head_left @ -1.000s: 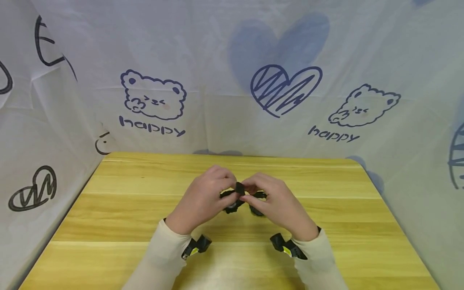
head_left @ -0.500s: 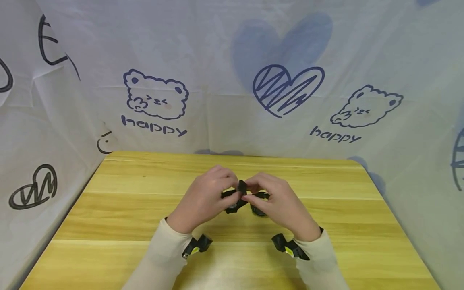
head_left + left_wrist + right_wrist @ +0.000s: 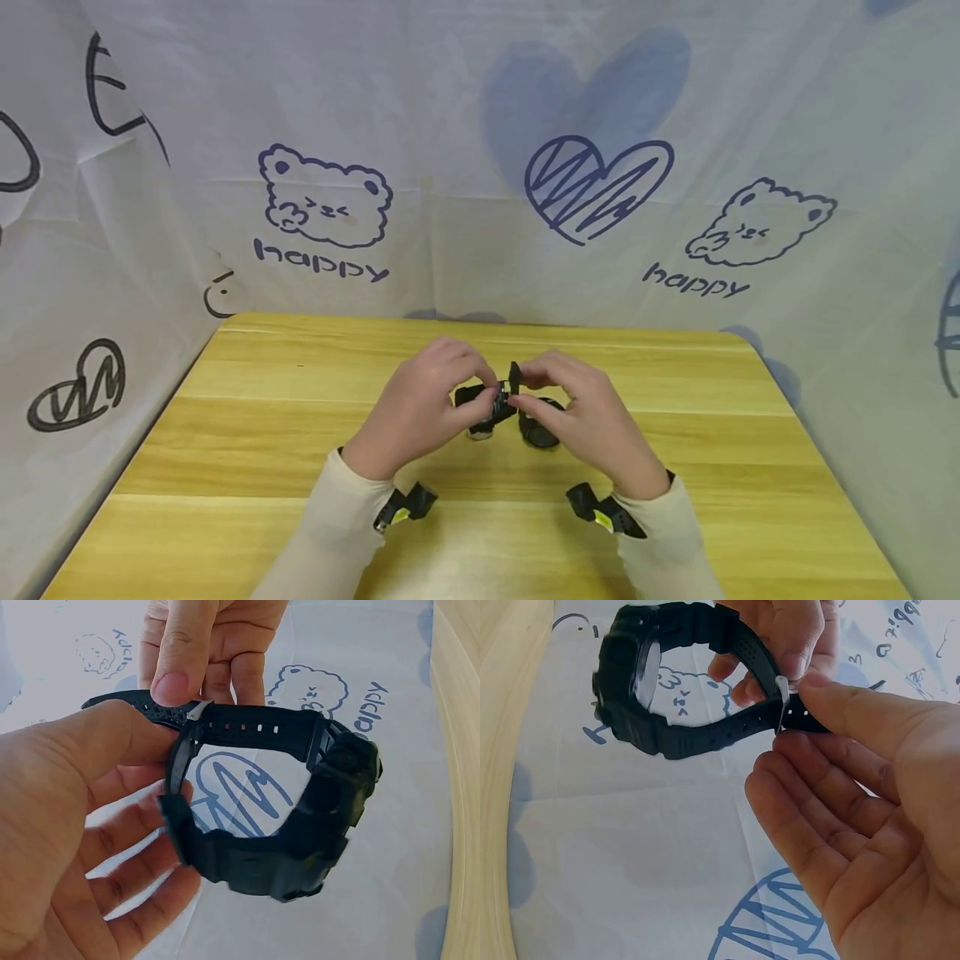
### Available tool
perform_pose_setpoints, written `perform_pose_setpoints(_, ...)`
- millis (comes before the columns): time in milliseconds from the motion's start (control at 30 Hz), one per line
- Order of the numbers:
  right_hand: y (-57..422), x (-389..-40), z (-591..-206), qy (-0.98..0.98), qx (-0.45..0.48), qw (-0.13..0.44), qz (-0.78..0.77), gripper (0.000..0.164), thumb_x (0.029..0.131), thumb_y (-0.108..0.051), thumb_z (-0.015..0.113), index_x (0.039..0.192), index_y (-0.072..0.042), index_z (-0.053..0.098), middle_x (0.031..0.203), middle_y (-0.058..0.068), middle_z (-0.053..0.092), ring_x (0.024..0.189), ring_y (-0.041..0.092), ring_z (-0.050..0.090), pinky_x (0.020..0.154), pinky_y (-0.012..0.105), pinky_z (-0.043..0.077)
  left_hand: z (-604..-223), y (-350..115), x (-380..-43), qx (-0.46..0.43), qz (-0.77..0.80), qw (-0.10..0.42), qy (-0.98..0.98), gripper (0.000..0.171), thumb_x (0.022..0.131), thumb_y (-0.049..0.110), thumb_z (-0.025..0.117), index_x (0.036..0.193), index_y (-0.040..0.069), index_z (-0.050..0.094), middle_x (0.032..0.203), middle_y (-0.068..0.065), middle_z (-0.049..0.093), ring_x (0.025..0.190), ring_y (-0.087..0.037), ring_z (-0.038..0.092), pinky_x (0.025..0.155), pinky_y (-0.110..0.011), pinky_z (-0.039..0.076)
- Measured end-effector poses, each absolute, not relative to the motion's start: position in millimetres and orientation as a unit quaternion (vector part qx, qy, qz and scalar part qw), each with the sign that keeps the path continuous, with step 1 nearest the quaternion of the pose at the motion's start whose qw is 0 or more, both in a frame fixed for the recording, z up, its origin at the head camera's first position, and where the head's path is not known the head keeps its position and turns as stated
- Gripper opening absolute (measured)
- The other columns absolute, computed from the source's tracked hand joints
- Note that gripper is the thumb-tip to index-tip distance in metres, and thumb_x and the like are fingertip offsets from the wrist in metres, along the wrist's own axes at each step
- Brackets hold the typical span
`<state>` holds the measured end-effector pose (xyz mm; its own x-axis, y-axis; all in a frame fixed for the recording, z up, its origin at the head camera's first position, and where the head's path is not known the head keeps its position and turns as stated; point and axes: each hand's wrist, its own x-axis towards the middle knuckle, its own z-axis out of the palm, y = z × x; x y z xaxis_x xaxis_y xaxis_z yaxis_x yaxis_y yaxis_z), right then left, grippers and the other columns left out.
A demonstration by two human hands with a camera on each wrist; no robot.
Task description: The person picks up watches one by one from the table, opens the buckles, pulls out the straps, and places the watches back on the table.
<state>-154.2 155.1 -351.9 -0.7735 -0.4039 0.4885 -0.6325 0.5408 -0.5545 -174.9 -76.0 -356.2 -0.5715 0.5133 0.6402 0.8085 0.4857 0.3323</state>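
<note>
Between both hands hangs a black wristwatch [image 3: 322, 802], its strap [image 3: 712, 735] bent into a loop and passed through a metal buckle [image 3: 782, 701]. My left hand [image 3: 420, 408] pinches the strap near the buckle. With thumb and fingers, my right hand [image 3: 581, 412] pinches the strap's holed free end, which sticks out past the buckle in the right wrist view. The watch's case hangs on the side of the loop away from the buckle. In the head view, fingers cover part of the watch.
A dark round object [image 3: 542, 429] lies on the wooden table [image 3: 262, 433] just under my right hand; its kind is unclear. Behind the table hangs a white cloth [image 3: 450, 100] printed with bears and hearts. Each wrist carries a small black camera [image 3: 422, 500].
My right hand has shifted slightly right, away from the left, with the strap end. More of the watch and of the dark round object shows between the hands.
</note>
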Motion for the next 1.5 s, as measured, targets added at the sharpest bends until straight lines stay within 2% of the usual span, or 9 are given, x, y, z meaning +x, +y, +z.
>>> perform_pose_setpoints(167,155.3,-155.0,-351.5,-0.861,0.308,0.156,0.372,0.023,0.090,-0.013,0.081,0.112,-0.013,0.074,0.107,-0.004,0.072,0.100,0.013,0.069,0.085,0.035,0.059,-354.4,-75.3,-174.9,-0.391,-0.309,0.212,-0.841,0.003,0.093,0.016,0.073,0.096,0.017,0.074,0.100,0.004,0.070,0.101,-0.015,0.063,0.085,-0.033,0.056)
perform_pose_setpoints(400,156.6,-155.8,-351.9,-0.860,0.314,0.151,0.373,0.023,0.091,-0.013,0.080,0.113,-0.017,0.074,0.106,-0.007,0.071,0.098,0.013,0.066,0.084,0.036,0.058,-351.2,-73.4,-172.6,-0.395,-0.313,0.174,-0.846,0.022,0.094,0.023,0.077,0.113,0.015,0.070,0.106,0.004,0.071,0.099,-0.010,0.066,0.085,-0.029,0.057)
perform_pose_setpoints(567,155.7,-155.9,-350.0,-0.861,0.313,0.151,0.372,0.022,0.092,-0.015,0.080,0.113,-0.017,0.074,0.107,-0.007,0.071,0.097,0.013,0.066,0.081,0.034,0.058,-352.7,-72.0,-171.6,-0.406,-0.305,0.191,-0.840,0.019,0.092,0.019,0.080,0.108,0.014,0.070,0.104,0.004,0.071,0.093,-0.009,0.068,0.079,-0.026,0.057)
perform_pose_setpoints(800,157.0,-156.9,-349.9,-0.854,0.318,0.154,0.383,0.022,0.093,-0.014,0.079,0.114,-0.016,0.073,0.109,-0.006,0.071,0.097,0.012,0.066,0.079,0.032,0.059,-354.4,-69.4,-171.7,-0.417,-0.294,0.232,-0.828,0.013,0.090,0.019,0.082,0.097,0.015,0.072,0.095,0.006,0.069,0.077,-0.005,0.064,0.066,-0.021,0.053)
perform_pose_setpoints(967,158.4,-155.7,-347.7,-0.845,0.324,0.148,0.399,0.025,0.095,-0.013,0.077,0.119,-0.015,0.072,0.113,-0.004,0.071,0.100,0.015,0.068,0.084,0.034,0.059,-354.3,-69.1,-172.3,-0.418,-0.325,0.248,-0.811,0.013,0.090,0.019,0.082,0.096,0.015,0.072,0.093,0.005,0.071,0.078,-0.004,0.067,0.068,-0.019,0.055)
perform_pose_setpoints(1133,160.6,-154.2,-345.0,-0.841,0.325,0.152,0.404,0.030,0.095,-0.012,0.077,0.124,-0.015,0.071,0.116,-0.003,0.071,0.102,0.014,0.068,0.086,0.033,0.059,-353.2,-70.7,-170.8,-0.402,-0.386,0.233,-0.797,0.012,0.091,0.016,0.080,0.100,0.015,0.073,0.096,0.004,0.071,0.082,-0.005,0.068,0.074,-0.019,0.057)
perform_pose_setpoints(1233,161.0,-154.1,-345.0,-0.841,0.321,0.156,0.407,0.028,0.093,-0.011,0.078,0.120,-0.014,0.071,0.113,-0.003,0.071,0.100,0.013,0.068,0.086,0.034,0.059,-351.7,-71.3,-169.6,-0.389,-0.421,0.224,-0.788,0.011,0.092,0.015,0.079,0.101,0.014,0.073,0.098,0.004,0.071,0.085,-0.006,0.068,0.077,-0.020,0.058)
perform_pose_setpoints(1400,160.2,-154.7,-346.2,-0.831,0.318,0.163,0.426,0.016,0.093,-0.008,0.078,0.105,-0.015,0.072,0.102,-0.005,0.072,0.096,0.012,0.069,0.085,0.034,0.060,-348.9,-70.0,-168.1,-0.374,-0.467,0.213,-0.772,0.010,0.092,0.013,0.080,0.100,0.015,0.074,0.099,0.004,0.072,0.088,-0.007,0.069,0.077,-0.023,0.059)
perform_pose_setpoints(1500,160.7,-154.7,-346.6,-0.824,0.329,0.173,0.428,0.015,0.092,-0.005,0.077,0.102,-0.015,0.072,0.100,-0.005,0.071,0.094,0.011,0.069,0.083,0.033,0.060,-347.8,-68.6,-167.4,-0.362,-0.484,0.196,-0.772,0.012,0.091,0.014,0.081,0.101,0.015,0.074,0.099,0.005,0.073,0.089,-0.007,0.069,0.077,-0.024,0.060)
